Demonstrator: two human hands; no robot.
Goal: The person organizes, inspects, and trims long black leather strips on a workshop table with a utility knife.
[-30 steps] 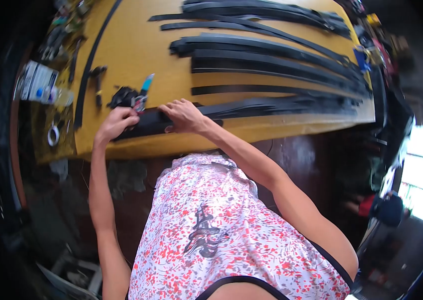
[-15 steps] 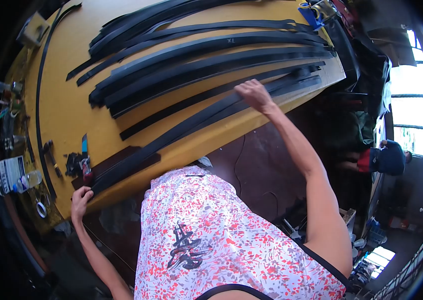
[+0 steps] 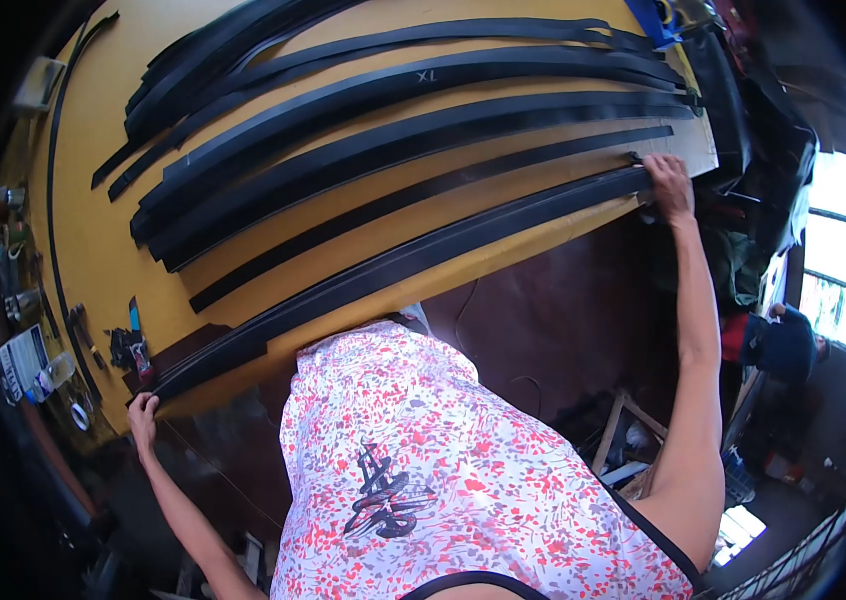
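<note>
A long black rubber strip (image 3: 413, 262) lies along the near edge of a yellow table (image 3: 103, 240). My left hand (image 3: 143, 410) pinches its left end at the table's near left corner. Far to the right, my right hand (image 3: 668, 180) grips the strip's other end near the table's right edge, arm stretched out. Beyond it lie several more long black strips (image 3: 373, 110), one marked XL in white.
Small tools, a plastic bottle (image 3: 53, 372), a white box (image 3: 15, 358) and a tape roll (image 3: 80, 416) crowd the table's left end. A dark flat piece (image 3: 208, 345) lies under the strip's left end. Another person (image 3: 778, 345) sits at the far right near bright windows.
My right hand has slid along the strip from its middle out to its right end. My left hand stays at the left end. The view has swung further right.
</note>
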